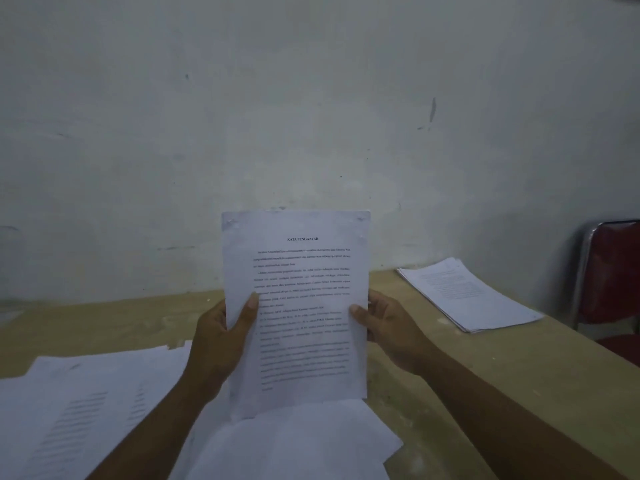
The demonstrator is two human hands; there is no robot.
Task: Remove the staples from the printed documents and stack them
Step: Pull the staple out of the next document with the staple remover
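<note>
Loose sheets (pixel 294 445) lie nearest, fanned on a tan table (pixel 485 375), with a wider pile (pixel 86 410) of printed pages to the left. Above them, two bare hands hold one printed document (pixel 298 289) upright, facing the viewer, probably to check its top corners for a staple. The left hand (pixel 221 341) grips the left edge, thumb on the front. The right hand (pixel 388 327) pinches the right edge, thumb in front and fingers behind. Both top corners look crumpled; whether a staple is there is too blurred to tell. A neat stack (pixel 464 296) lies well apart at the table's far right, likely the finished papers. A red chair (pixel 613 271) stands beyond it, against a pale wall (pixel 311 98).
</note>
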